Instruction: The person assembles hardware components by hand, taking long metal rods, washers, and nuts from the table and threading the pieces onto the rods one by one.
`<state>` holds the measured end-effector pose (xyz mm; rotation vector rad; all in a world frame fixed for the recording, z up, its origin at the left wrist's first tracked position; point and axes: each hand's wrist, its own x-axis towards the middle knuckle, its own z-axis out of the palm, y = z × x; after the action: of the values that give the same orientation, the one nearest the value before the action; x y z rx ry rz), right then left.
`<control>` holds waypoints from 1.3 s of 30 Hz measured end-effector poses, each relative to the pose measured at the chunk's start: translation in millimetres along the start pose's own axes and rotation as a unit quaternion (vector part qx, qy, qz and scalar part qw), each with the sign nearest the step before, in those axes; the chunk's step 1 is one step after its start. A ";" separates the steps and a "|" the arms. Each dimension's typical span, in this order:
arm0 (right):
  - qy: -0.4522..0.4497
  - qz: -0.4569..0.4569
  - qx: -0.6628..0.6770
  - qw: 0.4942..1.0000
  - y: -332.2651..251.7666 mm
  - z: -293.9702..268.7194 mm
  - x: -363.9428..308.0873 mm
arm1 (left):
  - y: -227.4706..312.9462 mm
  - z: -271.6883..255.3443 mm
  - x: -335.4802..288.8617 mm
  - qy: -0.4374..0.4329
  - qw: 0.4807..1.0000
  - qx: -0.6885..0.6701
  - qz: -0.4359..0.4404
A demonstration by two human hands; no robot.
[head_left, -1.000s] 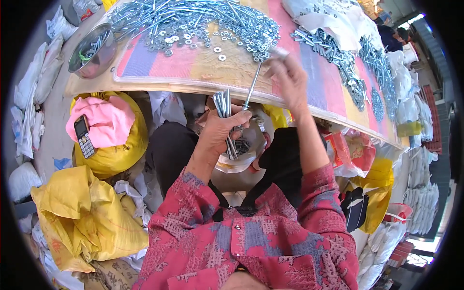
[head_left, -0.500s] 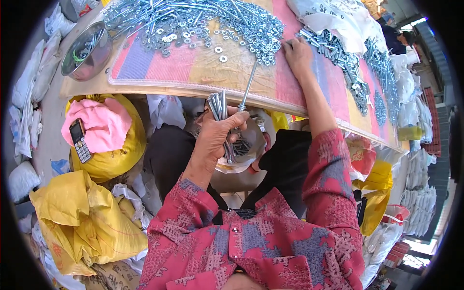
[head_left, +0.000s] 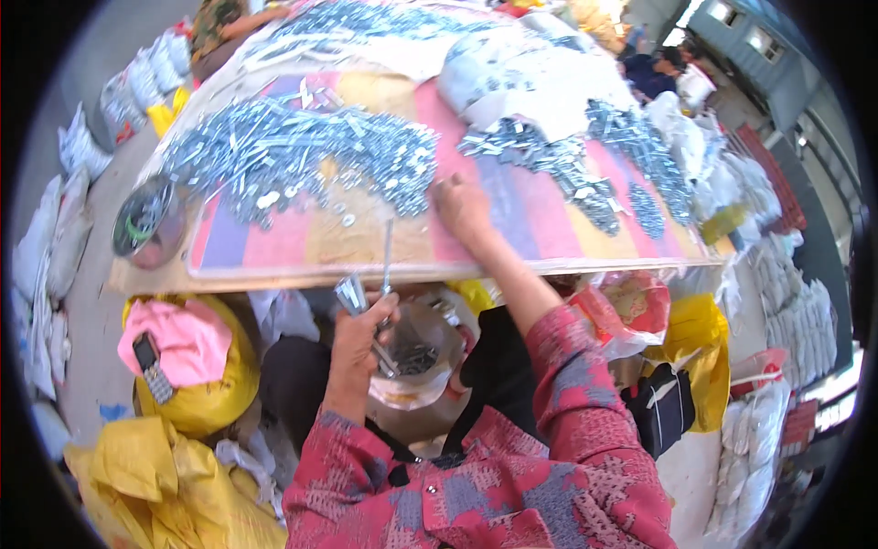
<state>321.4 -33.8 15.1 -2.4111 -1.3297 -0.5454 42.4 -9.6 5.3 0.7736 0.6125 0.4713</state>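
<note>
My left hand [head_left: 359, 331], just off the near table edge, is closed round a bundle of long metal bolts [head_left: 349, 293]. Between its thumb and fingers one longer bolt [head_left: 388, 252] sticks up toward the table, with small hardware low on its shank. My right hand [head_left: 464, 210] rests on the striped cloth at the right edge of a heap of small nuts [head_left: 413, 169]. Its fingers are curled together, and whatever they hold is hidden and blurred. Loose washers [head_left: 347, 220] lie in front of the heap. Under my left hand, a lined tub [head_left: 412, 395] contains dark metal pieces.
A metal bowl [head_left: 149, 224] stands at the table's left corner. White sacking [head_left: 521, 78] covers part of more hardware piles [head_left: 567, 169]. Left of my legs, a phone [head_left: 153, 366] lies on pink cloth over a yellow sack [head_left: 215, 403]. Other people sit beyond the table.
The view has tilted up and shows more of the far table. My left hand keeps the bolts; my right hand stays beside the nuts.
</note>
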 end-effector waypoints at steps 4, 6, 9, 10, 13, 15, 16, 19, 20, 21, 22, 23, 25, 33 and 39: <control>0.082 0.014 0.071 0.994 -15.8 -0.3 -3.4 | -3.3 -4.9 -6.6 0.026 1.000 -0.011 -0.003; 0.090 0.004 0.069 0.994 -20.8 -1.7 -5.5 | -2.9 -2.1 -4.8 0.019 1.000 -0.002 -0.005; 0.037 0.072 0.328 0.941 -21.2 -11.0 -14.6 | -1.6 -7.7 -3.9 -0.004 1.000 0.013 0.009; -0.013 0.094 0.406 0.909 -24.9 -26.7 -20.5 | -1.2 -5.7 -3.0 -0.026 0.999 0.029 0.023; -0.095 0.147 0.541 0.823 -48.9 -66.3 -41.1 | 7.2 3.3 -4.5 -0.029 0.996 0.075 0.024; -0.129 0.157 0.573 0.794 -59.4 -75.1 -48.6 | 6.3 -1.1 -2.3 -0.067 0.995 0.068 -0.001; -0.141 0.160 0.598 0.772 -61.6 -76.1 -50.1 | 6.5 -2.1 -3.7 -0.068 0.996 0.066 0.001; -0.184 0.138 0.612 0.757 -58.9 -72.2 -47.4 | 7.3 -8.0 -6.9 -0.068 0.997 0.045 -0.012; -0.182 0.096 0.621 0.756 -55.0 -70.8 -44.5 | 7.6 -8.7 -7.3 -0.071 0.997 0.029 -0.025; -0.184 0.095 0.620 0.757 -50.4 -75.0 -40.6 | 8.4 -8.6 -8.2 -0.070 0.997 0.027 -0.024; -0.219 0.070 0.585 0.778 -49.0 -84.7 -35.2 | 9.0 -8.8 -8.9 -0.081 0.996 0.029 -0.032; -0.253 0.047 0.547 0.797 -48.2 -94.5 -29.5 | 9.5 -9.1 -9.8 -0.093 0.994 0.031 -0.041; -0.287 -0.019 0.478 0.830 -50.3 -106.1 -12.5 | 11.6 -8.7 -10.3 -0.083 0.995 0.040 -0.037; -0.238 -0.027 0.327 0.914 -106.8 -93.2 -66.4 | 11.0 -11.8 -0.1 -0.035 0.998 -0.047 0.022; -0.001 0.028 0.160 0.987 -129.6 -68.7 -89.8 | 9.2 -18.1 1.1 -0.025 0.995 -0.078 0.062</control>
<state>154.9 -65.0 45.2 -2.1777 -1.2393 -0.2880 29.7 5.9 1.8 0.6751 0.4769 0.6056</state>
